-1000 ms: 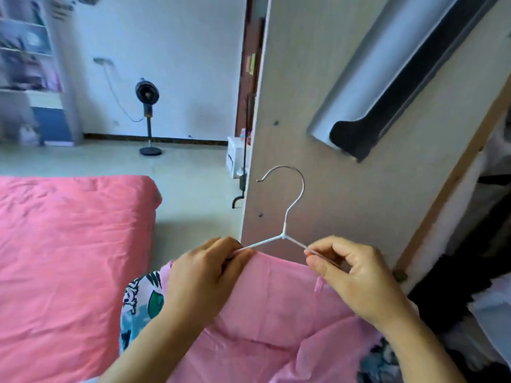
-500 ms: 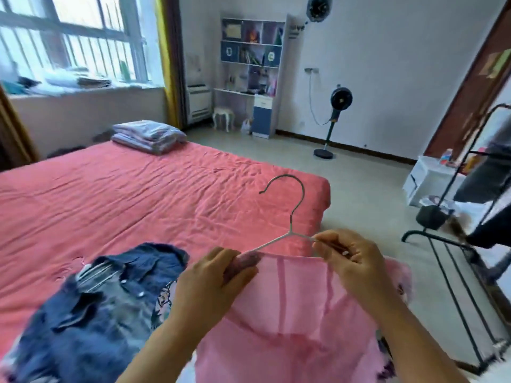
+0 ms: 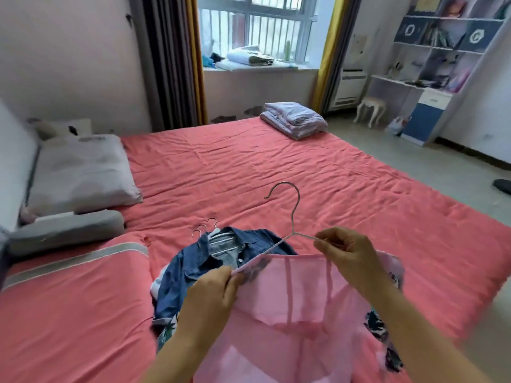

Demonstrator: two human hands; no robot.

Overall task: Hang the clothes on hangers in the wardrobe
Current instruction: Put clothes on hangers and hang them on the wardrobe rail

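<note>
Low in the frame, the left hand (image 3: 210, 297) pinches the top edge of the pink garment (image 3: 298, 313) against the left arm of the wire hanger (image 3: 290, 225), fingers curled tight. Lower right of centre, the right hand (image 3: 345, 258) pinches the hanger's other arm along with the cloth there. So the pink garment hangs from the hanger between both hands, hook pointing up, over the near edge of the bed (image 3: 276, 167).

To do this well, I'd say slide each shoulder of the fabric fully over the wire ends and level it before letting go, or the thin cloth will slip off one side.

Just behind, centre frame, a denim jacket (image 3: 210, 261) lies on the bed with spare hangers (image 3: 206, 229) touching its collar. Further up, pillows (image 3: 80, 172) at the left, a folded blanket (image 3: 294, 120) at the far corner, the window (image 3: 257, 26) at the top.

Compared with half a second ago, the view has swung left: the standing fan and the black rack are gone, the window now sits centre top, and the grip is unchanged.
</note>
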